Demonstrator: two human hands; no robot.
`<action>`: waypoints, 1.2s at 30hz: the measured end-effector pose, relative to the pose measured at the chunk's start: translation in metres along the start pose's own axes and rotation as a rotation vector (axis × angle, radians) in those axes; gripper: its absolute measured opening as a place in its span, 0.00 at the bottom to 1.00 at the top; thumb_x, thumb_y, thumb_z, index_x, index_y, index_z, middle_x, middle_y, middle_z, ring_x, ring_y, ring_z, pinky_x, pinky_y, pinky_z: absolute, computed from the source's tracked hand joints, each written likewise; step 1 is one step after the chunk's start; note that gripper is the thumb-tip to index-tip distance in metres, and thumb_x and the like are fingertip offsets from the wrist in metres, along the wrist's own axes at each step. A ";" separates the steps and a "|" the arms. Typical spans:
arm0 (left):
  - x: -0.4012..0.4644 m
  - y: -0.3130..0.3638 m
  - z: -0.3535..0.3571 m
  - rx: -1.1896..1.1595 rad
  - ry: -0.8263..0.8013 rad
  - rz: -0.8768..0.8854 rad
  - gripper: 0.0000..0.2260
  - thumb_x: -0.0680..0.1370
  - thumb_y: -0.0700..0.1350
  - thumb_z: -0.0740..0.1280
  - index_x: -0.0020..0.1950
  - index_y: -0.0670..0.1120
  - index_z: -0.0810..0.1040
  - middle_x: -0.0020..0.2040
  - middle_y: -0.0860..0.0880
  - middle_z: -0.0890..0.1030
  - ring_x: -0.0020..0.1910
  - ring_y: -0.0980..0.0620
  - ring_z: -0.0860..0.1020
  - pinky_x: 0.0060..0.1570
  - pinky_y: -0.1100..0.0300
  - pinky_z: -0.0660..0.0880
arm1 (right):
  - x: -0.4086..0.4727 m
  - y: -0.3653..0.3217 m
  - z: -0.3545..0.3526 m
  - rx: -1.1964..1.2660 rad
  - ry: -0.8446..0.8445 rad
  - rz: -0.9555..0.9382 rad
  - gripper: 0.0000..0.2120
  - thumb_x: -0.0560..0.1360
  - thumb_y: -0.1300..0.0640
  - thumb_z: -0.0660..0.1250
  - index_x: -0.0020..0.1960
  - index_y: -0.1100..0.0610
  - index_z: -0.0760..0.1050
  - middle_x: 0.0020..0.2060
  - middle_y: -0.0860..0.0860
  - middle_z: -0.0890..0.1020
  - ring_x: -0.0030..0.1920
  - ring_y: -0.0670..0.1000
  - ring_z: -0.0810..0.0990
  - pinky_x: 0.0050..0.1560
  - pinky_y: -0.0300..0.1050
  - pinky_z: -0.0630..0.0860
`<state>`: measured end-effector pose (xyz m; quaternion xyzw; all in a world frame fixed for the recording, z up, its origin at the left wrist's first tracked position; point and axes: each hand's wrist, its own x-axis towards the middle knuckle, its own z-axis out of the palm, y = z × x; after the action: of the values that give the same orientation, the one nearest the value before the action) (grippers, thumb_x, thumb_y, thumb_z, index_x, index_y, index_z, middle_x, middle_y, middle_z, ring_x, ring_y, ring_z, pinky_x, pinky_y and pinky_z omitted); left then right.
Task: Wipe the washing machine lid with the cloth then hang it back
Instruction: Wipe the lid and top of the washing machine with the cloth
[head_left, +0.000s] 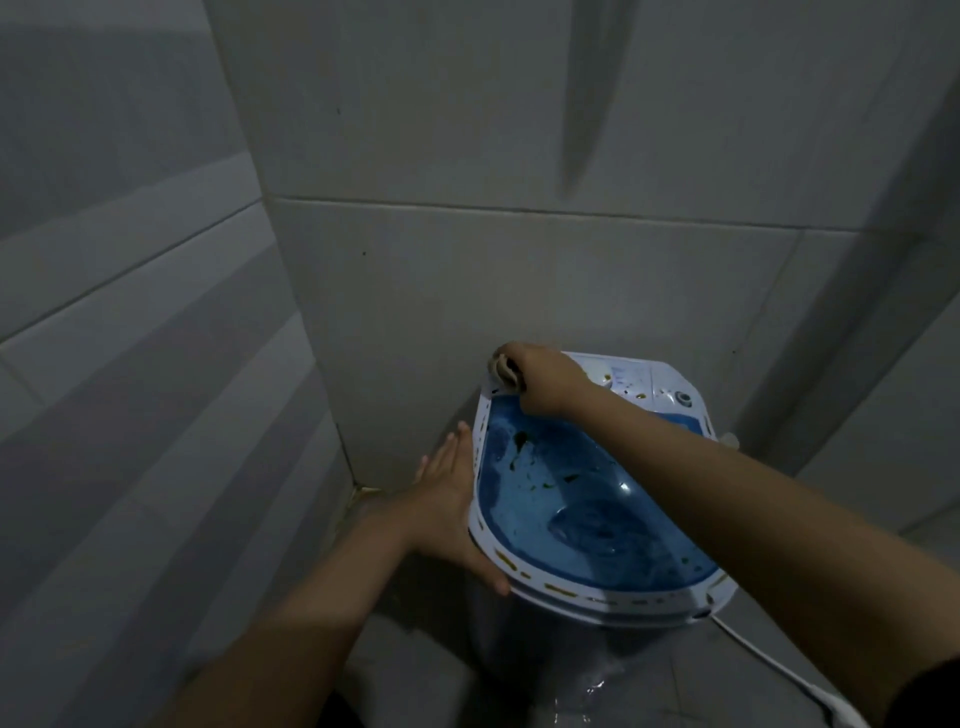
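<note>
A small white washing machine stands in a tiled corner, its translucent blue lid (566, 499) speckled with dark dirt. My right hand (540, 379) is shut on a bunched brownish cloth (503, 370), pressed against the lid's far left corner on the white rim (483, 415). My left hand (452, 499) lies flat with fingers spread against the left side of the rim, bracing the machine. The white control panel (644, 382) with a knob sits at the back, partly hidden by my right arm.
Grey tiled walls (467, 260) close in behind and to the left. A white cable (763, 657) runs along the wet floor (587, 686) at the lower right.
</note>
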<state>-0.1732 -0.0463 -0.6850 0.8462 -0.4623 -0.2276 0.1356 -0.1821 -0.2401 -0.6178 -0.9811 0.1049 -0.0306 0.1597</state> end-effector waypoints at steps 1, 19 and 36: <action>0.002 -0.002 0.001 -0.005 0.011 0.001 0.72 0.46 0.76 0.69 0.72 0.53 0.25 0.75 0.51 0.28 0.74 0.48 0.29 0.73 0.39 0.40 | -0.003 -0.001 0.001 0.016 -0.020 -0.022 0.20 0.65 0.70 0.63 0.57 0.63 0.71 0.54 0.60 0.77 0.53 0.62 0.75 0.47 0.51 0.71; -0.004 -0.006 0.008 -0.193 0.080 0.013 0.71 0.49 0.69 0.75 0.73 0.50 0.29 0.79 0.50 0.43 0.77 0.50 0.46 0.74 0.43 0.38 | -0.096 -0.022 0.024 0.108 -0.099 -0.222 0.28 0.67 0.69 0.65 0.66 0.55 0.68 0.58 0.56 0.76 0.59 0.56 0.72 0.59 0.50 0.72; -0.015 0.001 0.005 -0.158 0.132 0.051 0.69 0.46 0.74 0.70 0.76 0.54 0.36 0.79 0.49 0.42 0.77 0.48 0.41 0.73 0.39 0.41 | -0.170 -0.010 0.026 0.103 -0.160 -0.312 0.23 0.68 0.63 0.67 0.62 0.52 0.72 0.52 0.52 0.79 0.53 0.51 0.75 0.52 0.44 0.72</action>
<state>-0.1836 -0.0342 -0.6844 0.8339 -0.4545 -0.2035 0.2381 -0.3433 -0.1857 -0.6437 -0.9753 -0.0634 0.0179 0.2106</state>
